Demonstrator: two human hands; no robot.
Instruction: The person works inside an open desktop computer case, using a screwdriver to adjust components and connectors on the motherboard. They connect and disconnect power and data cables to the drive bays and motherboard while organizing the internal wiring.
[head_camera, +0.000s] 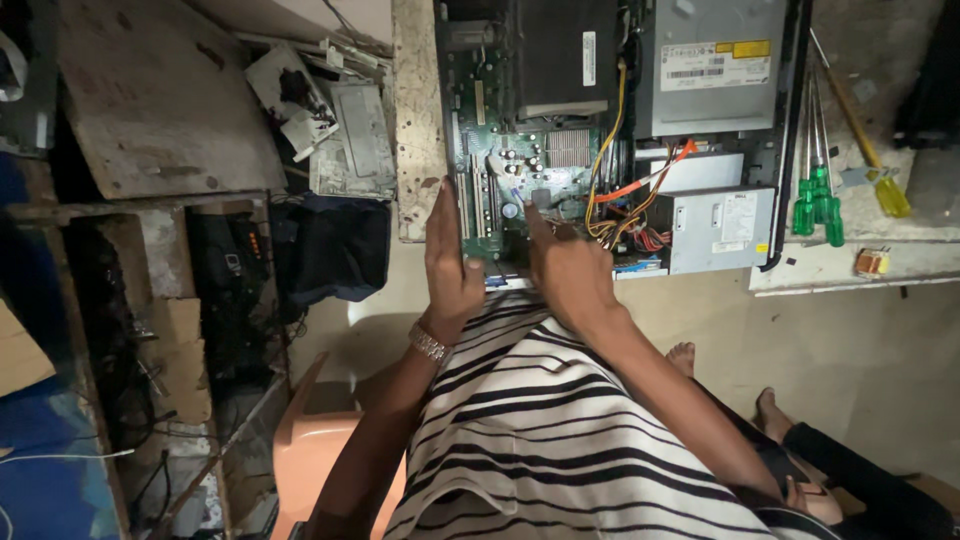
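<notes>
Left of centre, the left hand (450, 262) stands flat and open, fingers straight, its edge against the near rim of the open computer case (790, 150). Just right, the right hand (568, 272) reaches a pointing finger onto the green motherboard (500, 165) at upper centre, gripping nothing. A light, steady press away from the orange cable (650, 178) seems wise. Far right lie green-handled screwdrivers (818, 205) on a rough stone-like slab.
</notes>
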